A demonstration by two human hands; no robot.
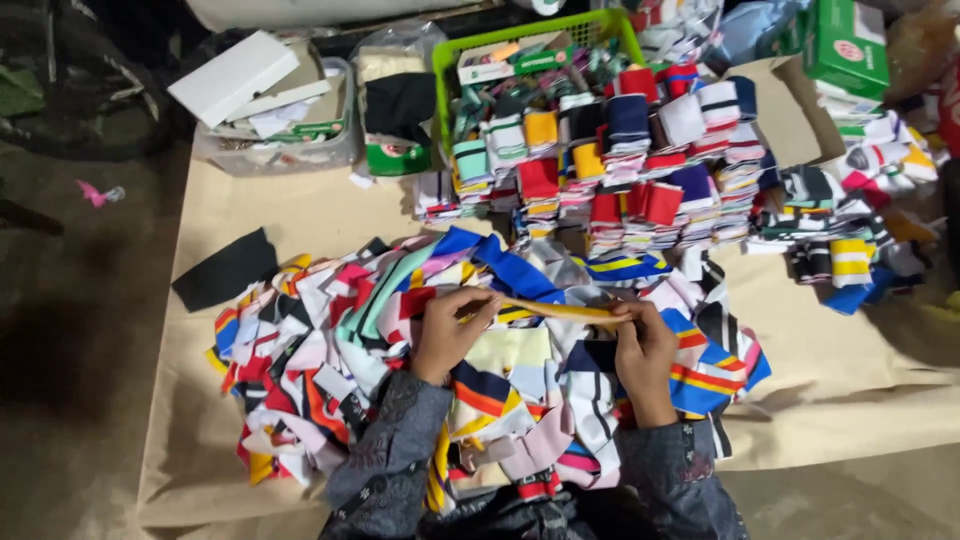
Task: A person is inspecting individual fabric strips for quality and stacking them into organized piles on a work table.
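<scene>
2 hands stretch a yellow strip over a heap of striped knit pieces.

The left hand (450, 330) and the right hand (643, 350) each pinch 1 end of a narrow yellow knitted fabric strip (560, 310), held taut and level between them above a loose pile of multicoloured striped fabric pieces (330, 350) on brown paper sheeting (300, 210). Beyond the pile stand neat stacks of folded striped bands (640, 170), partly inside a green plastic basket (445, 60). A flat black fabric piece (225, 270) lies apart at the left, near a clear plastic tub holding white cardboard boxes (270, 110).
</scene>
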